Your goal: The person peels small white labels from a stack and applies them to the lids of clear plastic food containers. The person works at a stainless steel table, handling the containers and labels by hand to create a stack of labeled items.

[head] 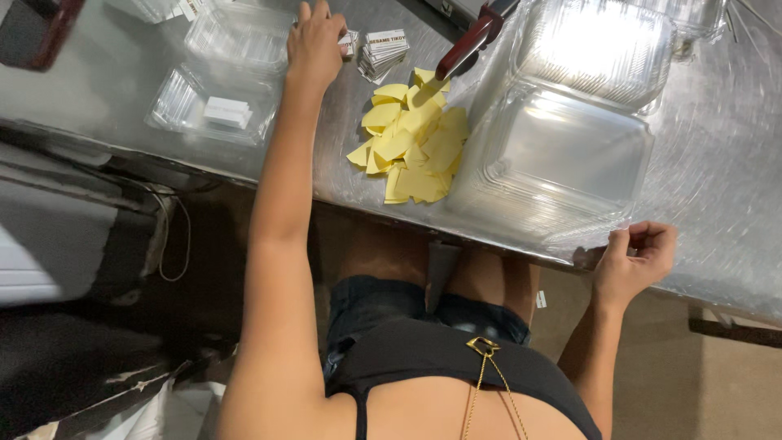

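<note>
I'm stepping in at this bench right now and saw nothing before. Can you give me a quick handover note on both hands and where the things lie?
Left hand: stretched far over the steel table, fingers at the small stack of printed labels; whether it grips one is hidden.
Right hand: curled at the near table edge, by the corner of the open clear clamshell container.
Yellow paper wedges: loose pile between the hands.
The open clamshell holds nothing; a smaller clear container with a white piece sits left.

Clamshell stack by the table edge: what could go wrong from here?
The open clear clamshell stack sits close to the steel table edge, where the right hand grips it; a tug might slide it off. The left hand reaches toward the small label stacks; its forearm could brush the loose yellow paper pieces.
</note>
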